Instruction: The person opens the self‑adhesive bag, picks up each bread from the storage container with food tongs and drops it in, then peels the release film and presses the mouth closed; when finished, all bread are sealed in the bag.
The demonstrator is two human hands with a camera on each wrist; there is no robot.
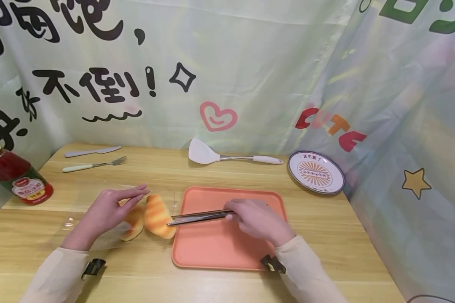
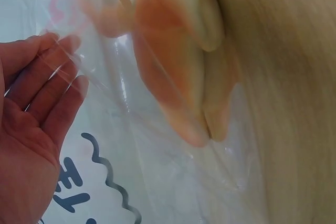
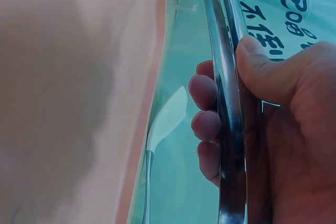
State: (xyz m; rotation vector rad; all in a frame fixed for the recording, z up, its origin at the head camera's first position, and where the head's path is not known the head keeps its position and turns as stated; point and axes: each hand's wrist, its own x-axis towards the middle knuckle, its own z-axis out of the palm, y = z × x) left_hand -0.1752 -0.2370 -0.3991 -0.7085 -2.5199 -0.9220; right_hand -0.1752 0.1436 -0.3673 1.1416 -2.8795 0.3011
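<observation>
My left hand (image 1: 108, 210) pinches the edge of a clear plastic bag (image 2: 157, 182) between thumb and forefinger; its other fingers lie fairly straight in the left wrist view. Within the bag is a bread roll (image 1: 135, 225), partly hidden by that hand. Beside it, at the bag's right side, lies a second roll with orange stripes (image 1: 157, 214). My right hand (image 1: 255, 219) grips metal tongs (image 3: 228, 129), fingers and thumb wrapped round both arms. The tong tips meet the striped roll's right edge; whether they clamp it I cannot tell.
A pink tray (image 1: 220, 252) lies under the tongs. Farther back are a white spatula (image 1: 202, 152), a round plate (image 1: 316, 172), a fork (image 1: 95, 165) and a knife (image 1: 92, 151). A red sauce bottle (image 1: 20, 176) stands at left. Printed cloth (image 1: 250, 63) hangs behind.
</observation>
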